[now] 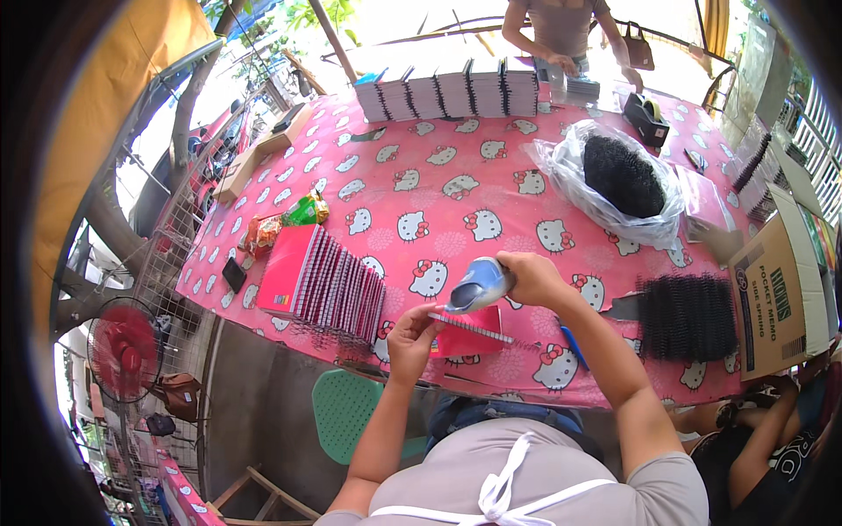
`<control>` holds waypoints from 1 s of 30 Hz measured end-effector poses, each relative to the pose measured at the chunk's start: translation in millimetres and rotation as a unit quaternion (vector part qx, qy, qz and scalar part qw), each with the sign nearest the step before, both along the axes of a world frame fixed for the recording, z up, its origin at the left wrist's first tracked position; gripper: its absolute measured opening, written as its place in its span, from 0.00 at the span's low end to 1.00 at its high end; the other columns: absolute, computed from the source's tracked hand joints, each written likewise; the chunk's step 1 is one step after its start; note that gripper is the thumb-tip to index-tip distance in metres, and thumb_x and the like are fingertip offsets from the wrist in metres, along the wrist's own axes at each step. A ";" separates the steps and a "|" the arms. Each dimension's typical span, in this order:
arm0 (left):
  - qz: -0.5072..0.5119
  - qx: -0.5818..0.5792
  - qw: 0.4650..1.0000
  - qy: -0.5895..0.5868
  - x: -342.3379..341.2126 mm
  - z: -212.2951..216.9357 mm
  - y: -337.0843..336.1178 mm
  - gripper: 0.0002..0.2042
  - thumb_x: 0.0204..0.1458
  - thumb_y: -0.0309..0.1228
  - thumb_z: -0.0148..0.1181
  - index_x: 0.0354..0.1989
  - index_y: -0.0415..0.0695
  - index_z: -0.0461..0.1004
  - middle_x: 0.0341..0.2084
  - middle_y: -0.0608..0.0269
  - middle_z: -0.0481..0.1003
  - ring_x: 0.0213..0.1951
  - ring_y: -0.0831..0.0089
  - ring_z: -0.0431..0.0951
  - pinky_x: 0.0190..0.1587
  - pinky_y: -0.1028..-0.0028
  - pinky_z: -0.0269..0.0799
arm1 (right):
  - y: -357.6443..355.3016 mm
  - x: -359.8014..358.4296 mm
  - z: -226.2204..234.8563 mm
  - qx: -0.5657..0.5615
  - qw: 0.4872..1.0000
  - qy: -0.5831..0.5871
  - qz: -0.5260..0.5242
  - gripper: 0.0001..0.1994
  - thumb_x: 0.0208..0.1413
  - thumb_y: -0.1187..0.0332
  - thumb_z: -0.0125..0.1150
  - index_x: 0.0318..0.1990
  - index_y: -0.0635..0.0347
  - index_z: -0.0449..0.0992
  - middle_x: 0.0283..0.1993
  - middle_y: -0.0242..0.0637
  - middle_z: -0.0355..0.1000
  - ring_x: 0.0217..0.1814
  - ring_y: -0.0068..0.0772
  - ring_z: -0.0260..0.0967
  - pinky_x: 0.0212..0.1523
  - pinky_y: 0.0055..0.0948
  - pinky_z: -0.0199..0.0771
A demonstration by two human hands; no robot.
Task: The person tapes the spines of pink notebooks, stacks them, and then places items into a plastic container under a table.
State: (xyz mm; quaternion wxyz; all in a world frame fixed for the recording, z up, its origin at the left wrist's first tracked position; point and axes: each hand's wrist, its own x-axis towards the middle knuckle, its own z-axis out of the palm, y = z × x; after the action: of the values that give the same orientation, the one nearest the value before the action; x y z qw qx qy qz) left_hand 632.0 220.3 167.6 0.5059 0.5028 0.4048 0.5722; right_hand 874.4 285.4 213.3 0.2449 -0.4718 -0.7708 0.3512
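My left hand point(412, 337) pinches the left end of a red spiral notebook point(469, 328) close to the table's near edge. A thin coil runs along its bound edge and sticks out past the right end. Just above it, my right hand point(529, 279) grips a rounded blue and pale-grey handheld tool point(479, 285), whose tip is near my left fingertips. The tool's exact kind is not clear. Another red cover point(465, 346) shows under the notebook. To the left stands a long row of red spiral notebooks point(320, 285), coil ends sticking out toward me.
A pink patterned cloth point(456, 210) covers the table. At right are black coils point(688, 317), a plastic bag of coils point(623, 175), a carton point(776, 289) and a blue pen point(574, 346). Notebook stacks point(447, 89) line the far edge, near a co-worker point(561, 35). A phone point(233, 274) lies left.
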 end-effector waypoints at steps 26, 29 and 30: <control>0.054 0.018 0.997 -0.045 37.0 69.7 -32.6 0.11 0.48 0.14 0.57 0.41 0.34 0.73 0.33 0.60 0.76 0.34 0.78 0.76 0.38 0.79 0.74 | -72.6 -45.2 58.1 0.259 0.960 0.099 -0.032 0.10 0.44 0.68 0.64 0.33 0.60 0.74 0.33 0.41 0.68 0.38 0.45 0.66 0.40 0.39 0.66; 0.062 0.004 0.997 -0.042 33.9 67.8 -40.5 0.11 0.51 0.17 0.56 0.43 0.34 0.72 0.34 0.63 0.75 0.35 0.80 0.74 0.37 0.81 0.73 | -76.1 -53.8 69.4 0.227 0.964 0.137 -0.035 0.09 0.45 0.67 0.64 0.32 0.62 0.74 0.31 0.41 0.68 0.38 0.45 0.67 0.39 0.38 0.66; 0.044 -0.021 0.998 -0.048 32.3 70.5 -46.7 0.11 0.51 0.18 0.57 0.44 0.35 0.72 0.34 0.63 0.75 0.34 0.80 0.75 0.36 0.81 0.73 | -78.8 -54.3 68.8 0.185 0.971 0.153 -0.024 0.09 0.45 0.68 0.64 0.32 0.62 0.74 0.31 0.41 0.68 0.38 0.44 0.67 0.40 0.37 0.66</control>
State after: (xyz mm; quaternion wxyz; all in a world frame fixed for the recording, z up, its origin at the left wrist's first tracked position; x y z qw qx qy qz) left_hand 664.3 173.6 238.1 0.5093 0.4456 0.4134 0.6092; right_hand 820.0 206.7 282.1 0.4509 -0.3772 -0.7645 0.2645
